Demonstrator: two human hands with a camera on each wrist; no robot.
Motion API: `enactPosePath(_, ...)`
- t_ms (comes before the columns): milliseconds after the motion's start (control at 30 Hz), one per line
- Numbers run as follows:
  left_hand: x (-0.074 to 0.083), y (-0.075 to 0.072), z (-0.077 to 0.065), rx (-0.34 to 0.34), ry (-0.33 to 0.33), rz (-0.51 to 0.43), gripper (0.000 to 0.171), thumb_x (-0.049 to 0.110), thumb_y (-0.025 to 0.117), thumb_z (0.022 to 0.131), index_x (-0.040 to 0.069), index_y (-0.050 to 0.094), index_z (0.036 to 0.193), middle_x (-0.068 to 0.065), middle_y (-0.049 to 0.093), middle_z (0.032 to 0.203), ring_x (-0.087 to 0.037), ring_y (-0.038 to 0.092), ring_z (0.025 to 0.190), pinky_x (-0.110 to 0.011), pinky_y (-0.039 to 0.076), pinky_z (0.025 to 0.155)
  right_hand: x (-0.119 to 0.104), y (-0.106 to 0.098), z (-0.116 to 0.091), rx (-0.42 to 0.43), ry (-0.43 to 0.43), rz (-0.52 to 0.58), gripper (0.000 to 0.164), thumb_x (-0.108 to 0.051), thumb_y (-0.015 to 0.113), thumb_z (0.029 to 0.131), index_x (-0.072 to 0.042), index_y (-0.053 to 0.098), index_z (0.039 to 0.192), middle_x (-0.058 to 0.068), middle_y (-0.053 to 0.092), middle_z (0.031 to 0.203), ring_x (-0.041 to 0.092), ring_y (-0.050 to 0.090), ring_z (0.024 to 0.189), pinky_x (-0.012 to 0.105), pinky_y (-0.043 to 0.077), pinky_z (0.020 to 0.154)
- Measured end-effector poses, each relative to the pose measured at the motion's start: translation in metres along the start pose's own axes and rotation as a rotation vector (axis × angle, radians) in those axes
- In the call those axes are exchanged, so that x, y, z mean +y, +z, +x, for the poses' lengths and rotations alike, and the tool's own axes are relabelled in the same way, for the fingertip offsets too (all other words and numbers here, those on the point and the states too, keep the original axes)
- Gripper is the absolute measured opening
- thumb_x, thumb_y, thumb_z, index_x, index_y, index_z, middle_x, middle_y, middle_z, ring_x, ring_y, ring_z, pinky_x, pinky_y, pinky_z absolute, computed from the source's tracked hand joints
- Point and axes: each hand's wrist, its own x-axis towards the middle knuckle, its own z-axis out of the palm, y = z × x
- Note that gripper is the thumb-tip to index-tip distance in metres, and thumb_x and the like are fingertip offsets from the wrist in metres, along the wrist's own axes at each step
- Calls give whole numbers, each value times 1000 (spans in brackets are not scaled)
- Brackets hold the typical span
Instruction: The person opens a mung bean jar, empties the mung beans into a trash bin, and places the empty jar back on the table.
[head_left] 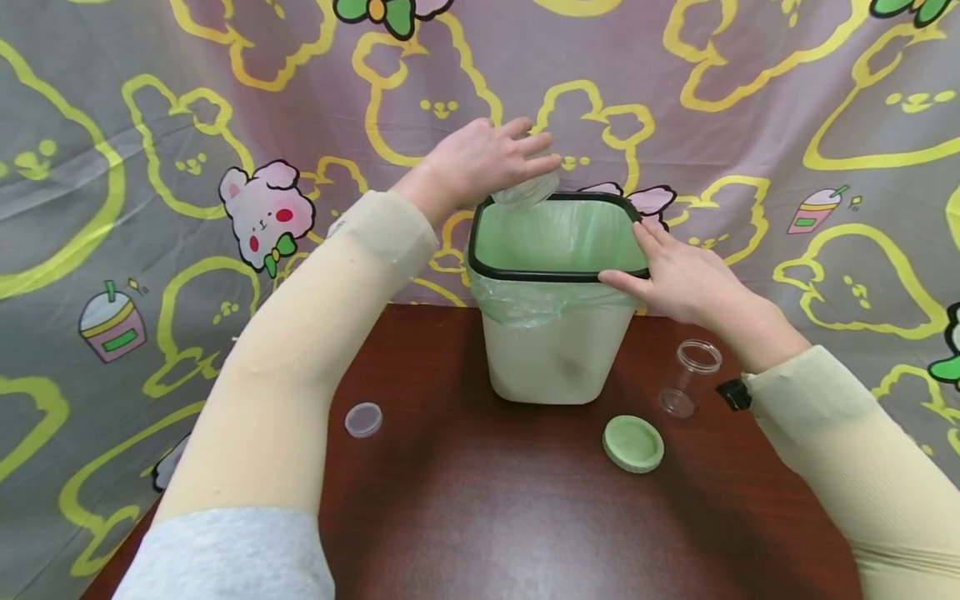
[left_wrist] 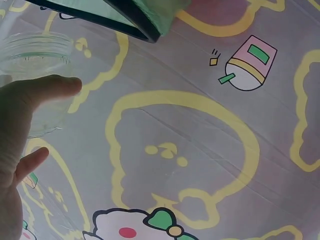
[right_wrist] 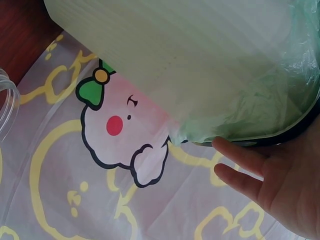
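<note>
My left hand point(head_left: 491, 158) holds a clear plastic jar point(head_left: 527, 193) above the left part of a trash can point(head_left: 555, 362). In the left wrist view the thumb point(left_wrist: 55, 87) lies across the jar, whose threaded neck points toward the can. A green plastic bag lines the can and folds over its outside point(head_left: 517, 302) below the black rim point(head_left: 547, 274). My right hand point(head_left: 693, 279) rests on the rim's right front corner, thumb along the front and fingers fairly straight at the side. In the right wrist view two fingertips touch the rim's edge.
A second clear jar point(head_left: 686, 383) stands uncapped on the brown table point(head_left: 487, 500), right of the can. In front of it lies a round green lid point(head_left: 633, 443). A small translucent disc point(head_left: 363, 420) lies at the left. A patterned curtain point(head_left: 300, 125) hangs behind.
</note>
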Motion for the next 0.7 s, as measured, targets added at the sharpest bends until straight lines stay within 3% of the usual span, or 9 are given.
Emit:
enactPosePath(333, -2, -3, 1, -11, -25, 51, 80, -18, 57, 87, 15, 25, 153, -14, 26, 156, -37, 27, 139, -52, 47, 92, -1, 0, 0, 1, 1, 2, 103, -77, 32, 89, 1, 14, 154, 22, 10, 159, 54, 31, 131, 67, 32, 94)
enactPosePath(700, -4, 0, 0, 24, 4, 73, 77, -17, 57, 86, 13, 29, 151, -16, 31, 152, -38, 31, 136, -50, 50, 86, -1, 0, 0, 0, 7, 6, 103, -77, 32, 88, 1, 14, 154, 22, 11, 159, 56, 31, 129, 68, 32, 94)
